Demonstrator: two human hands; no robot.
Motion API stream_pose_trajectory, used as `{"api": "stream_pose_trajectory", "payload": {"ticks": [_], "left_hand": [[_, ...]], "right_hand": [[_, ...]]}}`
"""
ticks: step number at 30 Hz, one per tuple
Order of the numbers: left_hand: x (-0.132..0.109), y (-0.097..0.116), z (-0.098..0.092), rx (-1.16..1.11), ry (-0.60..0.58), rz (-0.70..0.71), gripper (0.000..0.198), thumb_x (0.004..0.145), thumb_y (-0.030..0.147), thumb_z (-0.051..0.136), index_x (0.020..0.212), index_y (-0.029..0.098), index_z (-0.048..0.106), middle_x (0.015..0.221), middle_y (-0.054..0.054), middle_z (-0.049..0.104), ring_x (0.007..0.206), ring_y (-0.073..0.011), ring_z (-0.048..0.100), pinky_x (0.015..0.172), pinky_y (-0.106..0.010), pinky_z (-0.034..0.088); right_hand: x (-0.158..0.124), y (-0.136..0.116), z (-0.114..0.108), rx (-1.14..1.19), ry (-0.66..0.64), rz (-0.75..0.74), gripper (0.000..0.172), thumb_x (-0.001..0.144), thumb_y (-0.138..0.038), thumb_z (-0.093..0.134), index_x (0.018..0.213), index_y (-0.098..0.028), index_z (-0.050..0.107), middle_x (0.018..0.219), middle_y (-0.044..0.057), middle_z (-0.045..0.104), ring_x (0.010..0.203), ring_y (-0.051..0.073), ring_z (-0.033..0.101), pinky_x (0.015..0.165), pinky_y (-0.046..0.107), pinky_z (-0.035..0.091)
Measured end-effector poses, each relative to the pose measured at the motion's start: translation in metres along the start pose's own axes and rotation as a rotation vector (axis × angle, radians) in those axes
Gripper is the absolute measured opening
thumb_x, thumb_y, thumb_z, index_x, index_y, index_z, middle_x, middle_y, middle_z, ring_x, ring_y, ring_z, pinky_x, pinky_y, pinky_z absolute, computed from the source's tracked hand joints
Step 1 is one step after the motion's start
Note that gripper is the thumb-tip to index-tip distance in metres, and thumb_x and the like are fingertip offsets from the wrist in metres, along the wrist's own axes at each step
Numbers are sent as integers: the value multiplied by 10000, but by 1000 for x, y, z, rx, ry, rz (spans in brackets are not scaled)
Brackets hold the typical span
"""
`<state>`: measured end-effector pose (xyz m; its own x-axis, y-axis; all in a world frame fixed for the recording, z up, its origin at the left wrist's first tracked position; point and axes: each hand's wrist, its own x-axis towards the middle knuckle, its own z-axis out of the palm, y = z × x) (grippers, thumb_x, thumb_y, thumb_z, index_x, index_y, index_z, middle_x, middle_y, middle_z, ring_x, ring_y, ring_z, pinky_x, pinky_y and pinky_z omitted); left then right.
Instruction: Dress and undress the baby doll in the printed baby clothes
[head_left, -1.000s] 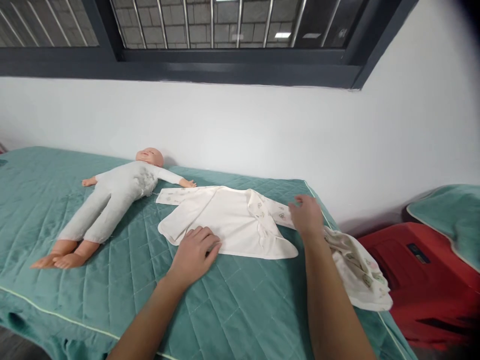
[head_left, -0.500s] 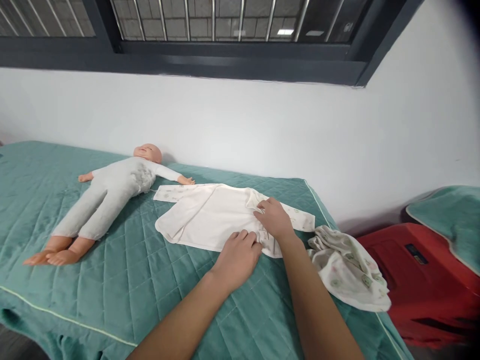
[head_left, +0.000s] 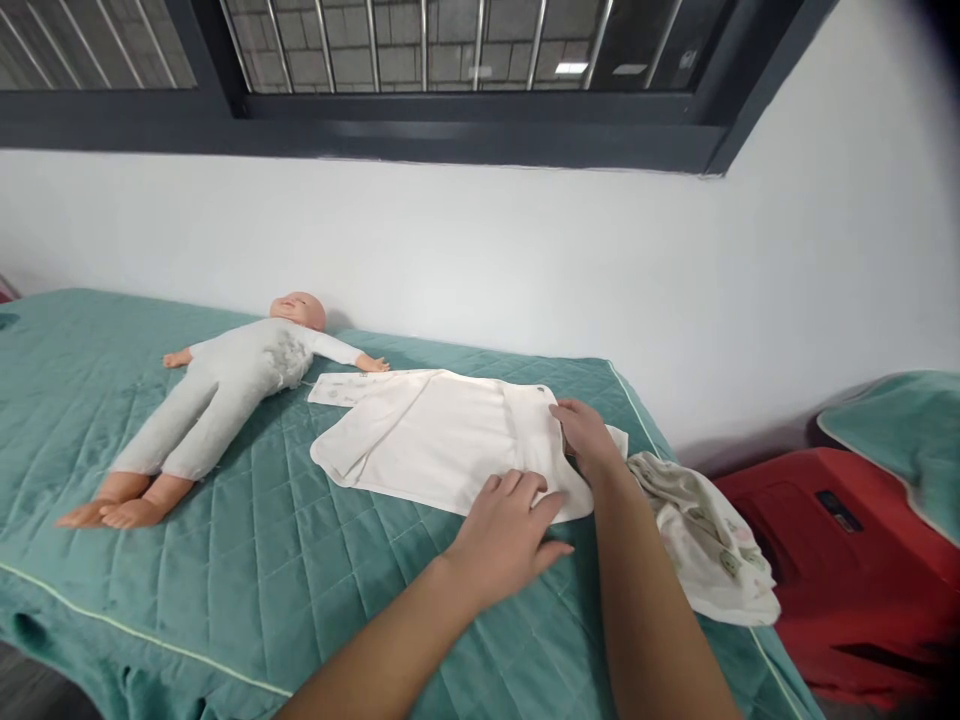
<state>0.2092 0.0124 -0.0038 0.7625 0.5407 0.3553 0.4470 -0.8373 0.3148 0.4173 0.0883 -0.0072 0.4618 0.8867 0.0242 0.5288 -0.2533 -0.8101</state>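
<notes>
A small white garment point(head_left: 435, 430) lies spread out on the green quilted bed cover point(head_left: 300, 600), its left sleeve stretched toward the doll. Over its lower right part is my left hand point(head_left: 510, 535), fingers apart, the fingertips resting on the cloth. My right hand point(head_left: 589, 435) pinches the garment's right edge, where the front panel lies unfolded. Part of the right sleeve is hidden behind that hand. A doll point(head_left: 232, 380) in a pale grey body suit lies on its back to the left, one hand close to the garment's left sleeve.
A crumpled patterned white cloth point(head_left: 712, 545) lies at the bed's right edge, beside my right forearm. Beyond it stands a red case point(head_left: 832, 570) with green fabric point(head_left: 900, 440) on top. A white wall point(head_left: 465, 260) and a barred window are behind the bed.
My right hand has moved right, drawing the garment's front panel out flat to the right. My left hand has shifted slightly right and its fingers have spread.
</notes>
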Motion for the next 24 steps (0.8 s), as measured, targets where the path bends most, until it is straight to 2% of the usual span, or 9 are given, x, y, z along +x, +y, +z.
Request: {"api": "stream_pose_trajectory", "payload": {"ticks": [3, 6, 10, 12, 16, 18, 20, 22, 24], "left_hand": [[13, 15, 10, 66, -11, -43, 519, 804, 512, 682, 1204, 204, 561, 1158, -107, 555, 1079, -280, 487, 852, -450, 430], [28, 29, 20, 127, -37, -55, 450, 791, 538, 676, 1044, 169, 620, 1066, -118, 569, 1034, -289, 482, 841, -477, 414], [41, 39, 30, 181, -39, -40, 186, 900, 299, 561, 961, 141, 638, 995, -126, 589, 989, -280, 496, 805, -480, 396], [41, 40, 31, 190, -29, 1, 149, 913, 180, 492, 924, 143, 636, 961, -123, 601, 961, -272, 506, 791, -474, 391], [34, 35, 29, 144, 21, 26, 145, 929, 167, 461, 931, 172, 605, 929, -96, 609, 906, -244, 519, 778, -443, 399], [31, 29, 27, 92, 101, -122, 133, 945, 213, 461, 986, 191, 586, 966, -85, 604, 907, -239, 525, 770, -427, 412], [30, 20, 24, 37, 179, -346, 172, 952, 312, 485, 1041, 192, 570, 1026, -92, 594, 944, -252, 530, 776, -421, 426], [32, 11, 23, -1, 189, -507, 287, 931, 438, 523, 1028, 174, 576, 1039, -105, 587, 973, -273, 535, 792, -427, 437], [34, 5, 23, -11, 146, -551, 364, 902, 524, 540, 961, 168, 592, 1021, -108, 590, 980, -285, 543, 804, -435, 439]], "right_hand": [[0, 2, -8, -41, -4, 73, 409, 786, -457, 563, 1032, -143, 647, 577, -1, 579, 470, 149, 492, 469, 264, 372], [4, 4, -13, -89, -1, 86, 348, 746, -365, 611, 1016, -150, 655, 697, 35, 654, 565, 161, 550, 527, 264, 405], [7, 5, -13, -121, 25, 60, 338, 740, -241, 574, 1058, -154, 650, 833, 68, 701, 680, 172, 592, 620, 266, 434], [6, 4, -13, -108, 26, 50, 357, 762, -247, 550, 1094, -152, 637, 895, 80, 711, 673, 167, 597, 610, 265, 441], [4, 5, -12, -72, 35, 43, 416, 804, -263, 492, 1194, -151, 583, 988, 84, 714, 615, 145, 582, 543, 252, 435], [4, 7, -11, -73, 43, 52, 442, 812, -260, 486, 1230, -135, 559, 1054, 100, 704, 632, 143, 595, 536, 247, 437], [5, 9, -10, -90, 41, 68, 458, 824, -279, 495, 1253, -126, 544, 1112, 114, 691, 645, 146, 613, 535, 249, 442], [5, 11, -10, -125, 37, 85, 466, 833, -307, 513, 1262, -127, 541, 1115, 117, 693, 658, 158, 630, 556, 260, 454], [5, 12, -10, -180, 38, 94, 462, 834, -322, 539, 1250, -124, 555, 1077, 124, 703, 727, 189, 653, 625, 281, 473]]}}
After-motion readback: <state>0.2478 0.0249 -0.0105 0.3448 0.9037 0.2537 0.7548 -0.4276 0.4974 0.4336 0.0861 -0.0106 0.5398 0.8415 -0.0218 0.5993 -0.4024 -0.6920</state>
